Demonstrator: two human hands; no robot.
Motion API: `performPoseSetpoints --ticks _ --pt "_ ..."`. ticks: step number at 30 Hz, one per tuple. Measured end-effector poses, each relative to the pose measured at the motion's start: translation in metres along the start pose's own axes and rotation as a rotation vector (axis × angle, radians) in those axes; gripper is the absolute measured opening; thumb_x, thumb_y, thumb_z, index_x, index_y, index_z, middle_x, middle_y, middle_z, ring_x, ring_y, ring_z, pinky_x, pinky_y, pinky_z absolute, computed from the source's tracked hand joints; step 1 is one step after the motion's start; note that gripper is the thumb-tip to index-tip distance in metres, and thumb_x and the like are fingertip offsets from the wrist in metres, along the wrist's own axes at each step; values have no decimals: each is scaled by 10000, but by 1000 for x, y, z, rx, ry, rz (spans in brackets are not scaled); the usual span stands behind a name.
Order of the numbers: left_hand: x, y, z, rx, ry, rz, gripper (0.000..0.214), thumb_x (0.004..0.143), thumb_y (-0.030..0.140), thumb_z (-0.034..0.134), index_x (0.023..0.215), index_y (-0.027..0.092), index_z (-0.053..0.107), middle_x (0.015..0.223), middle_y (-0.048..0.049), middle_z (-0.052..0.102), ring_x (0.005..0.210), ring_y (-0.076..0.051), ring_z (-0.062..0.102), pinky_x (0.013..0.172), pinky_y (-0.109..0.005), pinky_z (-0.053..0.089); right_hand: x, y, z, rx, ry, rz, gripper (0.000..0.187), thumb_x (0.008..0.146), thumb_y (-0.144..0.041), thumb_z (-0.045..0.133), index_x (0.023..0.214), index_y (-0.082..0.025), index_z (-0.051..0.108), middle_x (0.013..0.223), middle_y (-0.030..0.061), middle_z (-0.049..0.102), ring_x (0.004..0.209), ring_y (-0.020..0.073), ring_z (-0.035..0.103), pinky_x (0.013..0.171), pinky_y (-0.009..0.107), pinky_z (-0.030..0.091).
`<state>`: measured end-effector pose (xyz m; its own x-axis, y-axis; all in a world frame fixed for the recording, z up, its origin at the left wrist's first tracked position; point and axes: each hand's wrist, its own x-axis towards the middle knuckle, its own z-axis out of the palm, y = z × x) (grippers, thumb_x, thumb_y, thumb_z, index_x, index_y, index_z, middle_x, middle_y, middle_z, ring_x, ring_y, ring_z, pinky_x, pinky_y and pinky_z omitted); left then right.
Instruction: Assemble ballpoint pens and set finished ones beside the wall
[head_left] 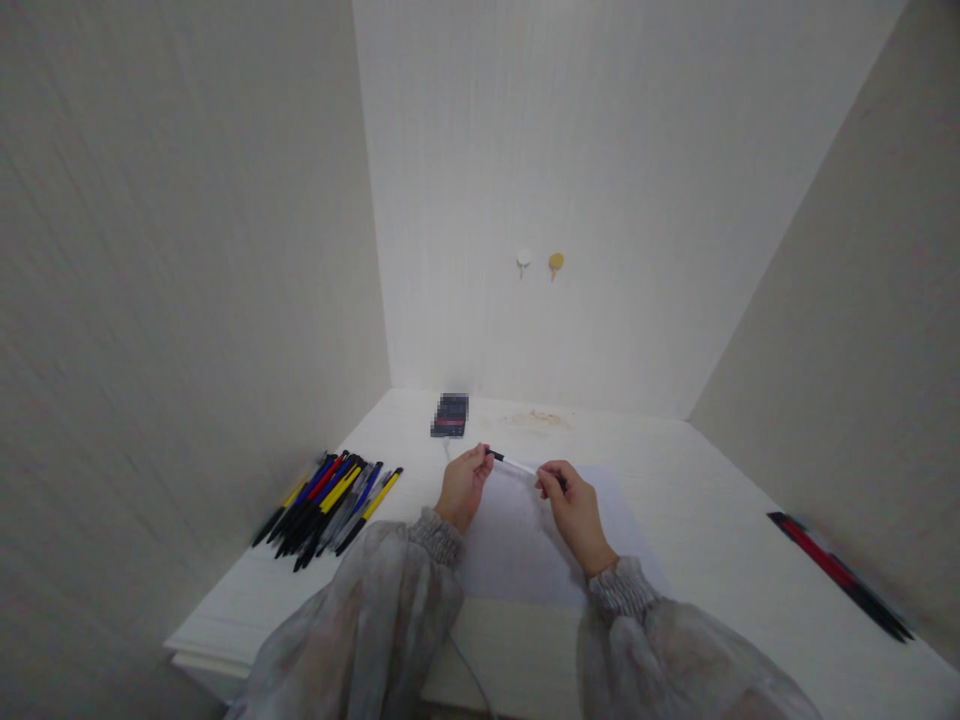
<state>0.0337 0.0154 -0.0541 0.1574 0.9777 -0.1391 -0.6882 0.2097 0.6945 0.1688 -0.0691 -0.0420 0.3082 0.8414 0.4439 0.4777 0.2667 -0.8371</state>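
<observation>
Both my hands hold one thin pen (514, 464) above a white sheet of paper (525, 545) on the white table (720, 540). The pen has a white barrel and a black tip at its left end. My left hand (463, 486) is closed in a pinch on the black end. My right hand (574, 512) is closed on the other end, with its fingers curled around it. Grey translucent sleeves cover both my forearms.
A pile of several pens (330, 498), black, blue, yellow and red, lies at the table's left edge. A few red and black pens (840, 575) lie at the right by the wall. A small dark device (450, 415) sits at the back. Two wall hooks (540, 263) hang above.
</observation>
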Motion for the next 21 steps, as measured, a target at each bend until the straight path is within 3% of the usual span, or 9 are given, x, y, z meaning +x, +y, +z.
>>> performPoseSetpoints --ticks 7,12,14,17,19,21 --pt "-1 4 2 82 67 10 107 688 89 561 600 147 578 692 -9 594 682 -87 566 670 -189 451 -3 5 -4 -316 -43 -344 198 813 -254 384 896 -204 557 844 71 604 801 187 542 737 323 418" --pt "-2 4 2 145 109 13 85 685 157 583 600 160 571 652 -16 597 722 -125 580 648 -210 459 0 6 -7 -283 -139 -509 226 804 -213 388 924 -194 579 889 93 591 867 201 512 768 357 412" --pt "-2 3 2 113 96 30 63 684 164 586 623 157 573 662 -12 597 703 -110 577 650 -200 455 1 3 -7 -196 -84 -401 222 791 -276 431 939 -192 573 904 90 593 853 192 525 753 336 420" --pt "-1 3 1 68 68 54 30 687 174 586 668 153 577 686 -5 594 673 -82 567 650 -179 447 3 2 -7 4 -64 -34 329 781 -422 418 949 -177 560 660 36 615 541 140 539 528 263 430" --pt "-2 2 0 78 56 59 40 691 187 584 676 151 576 691 -6 591 669 -79 565 643 -176 446 5 5 -8 117 -109 165 395 768 -489 394 774 -151 597 434 -9 531 350 102 429 398 227 356" --pt "-2 2 1 99 54 61 55 694 199 583 672 149 573 687 -7 588 673 -84 564 637 -178 445 8 8 -8 195 -111 251 407 724 -506 451 579 -146 576 375 -10 492 333 92 405 386 220 337"
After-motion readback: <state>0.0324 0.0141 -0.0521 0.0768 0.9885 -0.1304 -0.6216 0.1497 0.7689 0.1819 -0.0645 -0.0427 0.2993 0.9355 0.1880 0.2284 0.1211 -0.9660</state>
